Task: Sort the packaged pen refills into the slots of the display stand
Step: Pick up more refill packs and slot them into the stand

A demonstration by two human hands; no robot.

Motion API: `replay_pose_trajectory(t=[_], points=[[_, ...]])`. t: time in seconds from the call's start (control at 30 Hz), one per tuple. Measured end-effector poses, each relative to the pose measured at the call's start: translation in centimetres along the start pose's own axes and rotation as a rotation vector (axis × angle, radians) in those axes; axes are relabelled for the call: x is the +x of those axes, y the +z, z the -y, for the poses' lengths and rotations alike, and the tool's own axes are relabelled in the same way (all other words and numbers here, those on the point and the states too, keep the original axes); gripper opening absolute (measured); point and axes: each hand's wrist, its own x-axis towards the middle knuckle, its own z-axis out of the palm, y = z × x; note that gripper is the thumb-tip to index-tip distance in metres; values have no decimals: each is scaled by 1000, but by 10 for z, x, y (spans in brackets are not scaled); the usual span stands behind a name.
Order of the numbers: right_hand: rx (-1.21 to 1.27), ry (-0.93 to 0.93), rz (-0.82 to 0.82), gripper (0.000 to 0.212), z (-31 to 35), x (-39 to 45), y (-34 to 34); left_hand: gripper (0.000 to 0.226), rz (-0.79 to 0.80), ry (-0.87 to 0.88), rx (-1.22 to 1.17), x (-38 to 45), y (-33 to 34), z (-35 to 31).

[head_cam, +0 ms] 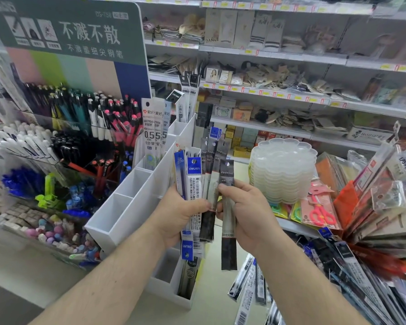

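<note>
My left hand (176, 214) grips a fanned bundle of packaged pen refills (192, 174), blue-and-white packs at the left and dark grey ones at the right. My right hand (242, 212) pinches one dark grey refill pack (227, 231) at the bundle's right edge; the pack hangs upright below my fingers. The white display stand (136, 202) rises in steps just left of my hands. White refill packs (151, 132) stand in an upper slot, more packs (189, 95) at the top, and dark packs (188, 277) in a low slot beneath my hands.
A pen display (63, 118) with many pens fills the left. A stack of clear plastic palettes (283, 170) stands right of my hands. Loose refill packs (338, 273) and packaged scissors (319, 212) lie at the lower right. Store shelves line the back.
</note>
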Motion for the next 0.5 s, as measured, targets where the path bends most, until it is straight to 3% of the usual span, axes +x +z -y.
replay_pose_trajectory(t=[0.2,0.33,0.5], points=[[71,-46,-111,35,2,4,1,59,4,-55,45,-1,-1,-1],[53,-64,-181,30,4,11,11,63,43,-97,103,-2,-2,-4],[138,-74,-141,25,5,17,21,65,114,-92,37,-4,0,-6]])
